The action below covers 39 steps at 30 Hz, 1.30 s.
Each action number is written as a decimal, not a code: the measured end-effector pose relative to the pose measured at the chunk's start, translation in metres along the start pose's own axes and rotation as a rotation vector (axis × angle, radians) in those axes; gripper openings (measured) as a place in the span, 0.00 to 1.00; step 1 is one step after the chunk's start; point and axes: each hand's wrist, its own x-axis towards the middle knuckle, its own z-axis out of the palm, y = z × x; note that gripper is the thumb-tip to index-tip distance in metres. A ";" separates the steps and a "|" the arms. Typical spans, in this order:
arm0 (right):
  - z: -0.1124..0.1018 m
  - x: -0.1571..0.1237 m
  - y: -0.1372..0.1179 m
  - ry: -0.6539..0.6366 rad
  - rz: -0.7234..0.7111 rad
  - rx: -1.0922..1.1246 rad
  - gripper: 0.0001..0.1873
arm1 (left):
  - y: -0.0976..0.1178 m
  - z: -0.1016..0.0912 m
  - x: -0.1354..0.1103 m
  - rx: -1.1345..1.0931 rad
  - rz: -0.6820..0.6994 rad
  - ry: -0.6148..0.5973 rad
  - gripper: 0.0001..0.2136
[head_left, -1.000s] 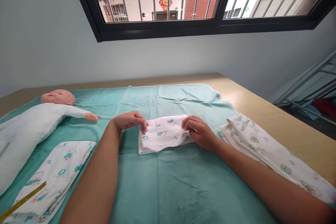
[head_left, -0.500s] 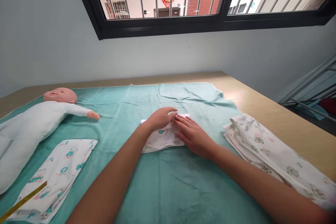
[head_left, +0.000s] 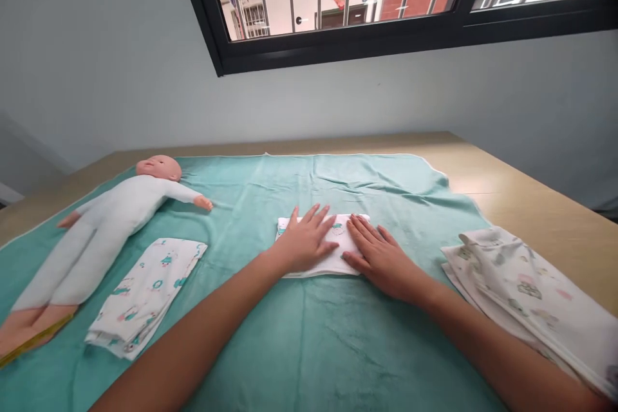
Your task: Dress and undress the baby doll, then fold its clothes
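Note:
A small folded white garment with teal prints lies in the middle of a teal towel. My left hand rests flat on its left half, fingers spread. My right hand lies flat on its right half, fingers stretched out. Both palms cover most of the cloth; only its top and lower edges show.
A baby doll in a white suit lies at the left, with a folded printed cloth beside it. A pile of printed cloths sits at the right on the wooden table. A wall and barred window stand behind.
The garment has been folded smaller. Both hands went from pinching its ends to lying flat on top of it. The view has shifted left.

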 end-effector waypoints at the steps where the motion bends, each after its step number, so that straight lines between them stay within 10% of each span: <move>1: 0.000 0.002 0.002 -0.005 0.022 0.004 0.37 | 0.003 -0.001 -0.008 0.016 0.072 -0.020 0.29; 6: -0.003 0.005 0.007 -0.014 0.108 0.000 0.37 | 0.014 -0.004 -0.041 0.029 0.220 -0.061 0.30; 20: -0.013 0.003 0.009 -0.006 0.225 0.061 0.40 | 0.003 -0.004 -0.052 -0.045 -0.025 -0.002 0.30; 28: -0.026 0.005 0.012 0.226 0.439 0.442 0.26 | -0.016 -0.002 -0.049 -0.079 -0.549 0.304 0.22; 34: -0.015 0.009 0.010 0.203 0.486 0.161 0.22 | -0.034 -0.007 -0.046 -0.578 -0.620 0.389 0.21; 39: -0.020 0.010 0.007 0.188 0.461 0.374 0.19 | -0.030 -0.011 -0.045 -1.242 -0.643 0.548 0.28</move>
